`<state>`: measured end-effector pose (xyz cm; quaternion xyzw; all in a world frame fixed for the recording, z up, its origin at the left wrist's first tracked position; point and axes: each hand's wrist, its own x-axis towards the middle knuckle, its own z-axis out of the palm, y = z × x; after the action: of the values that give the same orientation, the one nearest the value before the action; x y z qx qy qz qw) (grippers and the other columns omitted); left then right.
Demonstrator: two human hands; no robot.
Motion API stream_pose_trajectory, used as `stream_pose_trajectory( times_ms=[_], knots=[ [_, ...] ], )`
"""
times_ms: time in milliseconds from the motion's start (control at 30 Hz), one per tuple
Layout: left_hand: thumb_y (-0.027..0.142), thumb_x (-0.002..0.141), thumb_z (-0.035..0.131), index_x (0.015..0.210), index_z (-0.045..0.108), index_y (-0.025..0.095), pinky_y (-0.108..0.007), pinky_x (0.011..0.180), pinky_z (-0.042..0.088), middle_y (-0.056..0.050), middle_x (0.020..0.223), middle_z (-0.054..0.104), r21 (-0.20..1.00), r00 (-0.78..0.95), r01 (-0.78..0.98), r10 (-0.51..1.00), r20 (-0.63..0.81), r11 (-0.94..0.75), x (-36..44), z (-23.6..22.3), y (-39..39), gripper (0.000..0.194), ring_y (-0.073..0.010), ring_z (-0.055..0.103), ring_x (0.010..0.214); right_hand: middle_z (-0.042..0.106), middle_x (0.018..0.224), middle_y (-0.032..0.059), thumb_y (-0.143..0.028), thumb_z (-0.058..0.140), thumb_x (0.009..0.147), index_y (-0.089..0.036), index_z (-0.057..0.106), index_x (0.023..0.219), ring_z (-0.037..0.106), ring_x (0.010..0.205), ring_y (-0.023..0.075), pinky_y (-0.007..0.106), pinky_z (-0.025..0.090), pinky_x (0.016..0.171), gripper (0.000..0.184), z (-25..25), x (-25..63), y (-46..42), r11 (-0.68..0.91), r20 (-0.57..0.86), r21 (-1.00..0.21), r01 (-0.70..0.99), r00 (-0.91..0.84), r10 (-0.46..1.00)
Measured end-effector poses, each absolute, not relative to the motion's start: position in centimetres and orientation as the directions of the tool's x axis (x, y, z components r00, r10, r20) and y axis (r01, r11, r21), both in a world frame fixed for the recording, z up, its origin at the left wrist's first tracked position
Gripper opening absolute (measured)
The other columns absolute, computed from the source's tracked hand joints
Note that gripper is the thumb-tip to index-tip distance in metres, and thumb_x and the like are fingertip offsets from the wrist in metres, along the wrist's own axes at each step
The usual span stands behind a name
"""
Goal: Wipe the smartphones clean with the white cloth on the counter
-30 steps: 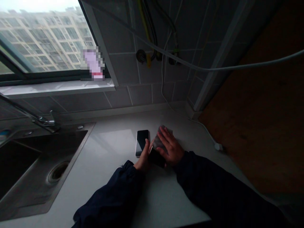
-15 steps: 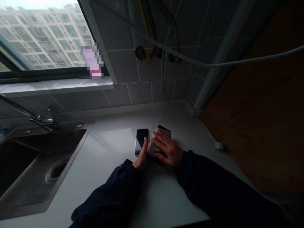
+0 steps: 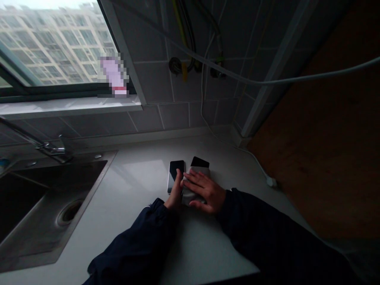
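A: Start at the left hand: what is it doing?

B: It is half curled, with one fingertip resting on the glass of a black smartphone; the phone lies flat just ahead of the hand; whether the hand really has hold of it, I cannot tell.

A: And the right hand?

B: Open, fingers spread and lying flat on a grey cloth; it presses rather than grips; a second dark phone pokes out from under the cloth, ahead of the fingers; the two phones lie just beside each other, between the hands.

A: What's further out?

B: Both phones sit on a pale worktop; left of the left hand is a steel sink with its faucet beyond; ahead of both hands rise a tiled wall and a window; right of the right hand, a white cable runs along the worktop to a plug.

A: What could go wrong here?

B: Grit caught in the cloth could scratch the glass; any dampness in it, which I cannot judge, could reach the phone's openings; pressing hard could skid the phones together, edge on edge; a shove leftward could send one toward the sink.
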<state>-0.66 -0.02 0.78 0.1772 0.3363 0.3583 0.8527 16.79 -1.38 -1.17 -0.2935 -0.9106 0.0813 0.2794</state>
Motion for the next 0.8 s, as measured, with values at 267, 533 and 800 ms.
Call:
stream_pose_trajectory(
  times_ms=[267, 533, 800],
  knots=[
    [0.066, 0.1, 0.033, 0.161, 0.034, 0.027, -0.047, 0.1, 0.054, -0.013, 0.139, 0.066, 0.562, 0.588, -0.546, 0.762, -0.272, 0.621, -0.2, 0.7, -0.4, 0.072, -0.0314, 0.069, 0.115, 0.036, 0.165, 0.0163, -0.05, 0.039, 0.106, -0.015, 0.046, 0.154, 0.025, 0.156, 0.0323, 0.061, 0.03, 0.123, 0.06, -1.8, 18.2, 0.5, 0.649, 0.509, -0.37, 0.665, -0.439, 0.74],
    [0.07, 0.099, 0.028, 0.158, 0.04, 0.016, -0.043, 0.097, 0.054, -0.019, 0.134, 0.068, 0.55, 0.549, -0.489, 0.729, -0.409, 0.677, -0.4, 1.7, -0.5, 0.082, -0.0331, 0.069, 0.116, 0.035, 0.166, 0.0114, -0.048, 0.043, 0.104, -0.016, 0.044, 0.156, 0.021, 0.158, 0.0293, 0.056, 0.03, 0.124, 0.06, -1.7, 17.3, -0.6, 0.815, 0.497, -0.28, 0.507, -0.65, 0.575],
    [0.064, 0.102, 0.023, 0.161, 0.035, 0.027, -0.043, 0.093, 0.057, -0.014, 0.136, 0.067, 0.562, 0.611, -0.543, 0.752, -0.245, 0.624, 0.2, 1.6, -0.6, 0.071, -0.0302, 0.071, 0.11, 0.034, 0.165, 0.0165, -0.045, 0.04, 0.106, -0.012, 0.044, 0.155, 0.025, 0.157, 0.0313, 0.058, 0.031, 0.123, 0.059, -2.0, 18.6, 0.9, 0.613, 0.505, -0.369, 0.698, -0.404, 0.763]
  ],
)
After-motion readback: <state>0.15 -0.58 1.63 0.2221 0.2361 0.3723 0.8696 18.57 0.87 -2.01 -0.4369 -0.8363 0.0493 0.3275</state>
